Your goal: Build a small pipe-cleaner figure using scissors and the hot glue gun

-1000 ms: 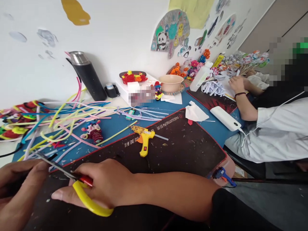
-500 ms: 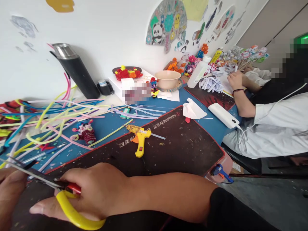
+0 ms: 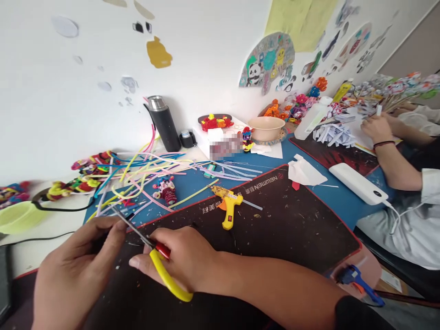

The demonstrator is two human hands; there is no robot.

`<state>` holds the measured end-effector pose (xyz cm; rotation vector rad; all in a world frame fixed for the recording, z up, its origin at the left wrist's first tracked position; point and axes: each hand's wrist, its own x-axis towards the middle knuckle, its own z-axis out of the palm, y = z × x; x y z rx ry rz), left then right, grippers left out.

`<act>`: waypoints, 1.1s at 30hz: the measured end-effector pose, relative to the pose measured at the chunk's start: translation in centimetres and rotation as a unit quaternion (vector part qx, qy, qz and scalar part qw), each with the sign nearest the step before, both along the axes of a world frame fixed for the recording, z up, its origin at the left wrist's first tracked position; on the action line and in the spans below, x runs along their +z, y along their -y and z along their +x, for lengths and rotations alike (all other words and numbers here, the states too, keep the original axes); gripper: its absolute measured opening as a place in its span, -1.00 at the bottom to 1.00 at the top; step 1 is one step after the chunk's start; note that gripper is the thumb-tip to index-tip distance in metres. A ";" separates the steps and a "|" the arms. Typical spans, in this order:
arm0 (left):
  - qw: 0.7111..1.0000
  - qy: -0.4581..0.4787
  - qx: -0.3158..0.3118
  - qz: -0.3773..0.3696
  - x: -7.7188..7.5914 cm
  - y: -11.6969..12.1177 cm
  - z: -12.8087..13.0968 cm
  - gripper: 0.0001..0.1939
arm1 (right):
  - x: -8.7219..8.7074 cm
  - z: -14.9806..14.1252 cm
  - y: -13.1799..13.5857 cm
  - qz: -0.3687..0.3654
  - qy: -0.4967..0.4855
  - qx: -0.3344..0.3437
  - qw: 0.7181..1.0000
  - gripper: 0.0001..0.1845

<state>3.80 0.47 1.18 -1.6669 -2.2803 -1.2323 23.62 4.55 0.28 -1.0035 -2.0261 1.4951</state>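
My right hand [image 3: 192, 261] is closed round a pair of scissors [image 3: 168, 277] with yellow and red handles. The blades point up and left, passing beside the fingertips of my left hand [image 3: 75, 270]. Between its thumb and forefinger, my left hand pinches a small black strip [image 3: 129, 217], right by the blades; its other end is hidden. Both hands are above the dark desk mat [image 3: 275, 229]. Beyond them on the mat lies a yellow hot glue gun [image 3: 227, 206] with a clear glue stick in its back.
Coloured pipe cleaners [image 3: 137, 174] and a small fuzzy doll [image 3: 167, 190] lie behind the mat. A black thermos [image 3: 165, 126] stands near the wall, a beige bowl [image 3: 266, 128] farther right. A white power bank [image 3: 359, 183] lies near a co-worker's arm [image 3: 395, 156]. A blue glue gun [image 3: 360, 284] is at lower right.
The view has swung left, so the scene sits farther right. More of my left hand now shows, pinching the black strip. The scissors stay in my right hand.
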 end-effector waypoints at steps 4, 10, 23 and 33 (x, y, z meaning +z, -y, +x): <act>0.998 0.048 -0.010 -0.040 1.1 -0.2 0.5 -0.73 | -0.1 -0.1 0.0 -0.011 0.008 -0.006 1.000 -0.62; 0.994 0.085 -0.027 -0.063 1.2 -0.5 0.2 -0.70 | -0.6 -0.2 0.1 0.009 0.012 -0.011 1.000 -0.63; 0.989 0.089 -0.042 -0.108 -0.1 -0.2 -1.1 -0.68 | -0.7 0.0 -0.1 0.018 0.008 0.001 1.000 -0.61; 0.991 0.091 -0.021 -0.099 0.4 -0.4 -0.5 -0.66 | -0.6 0.0 -0.1 0.022 0.015 0.003 1.000 -0.62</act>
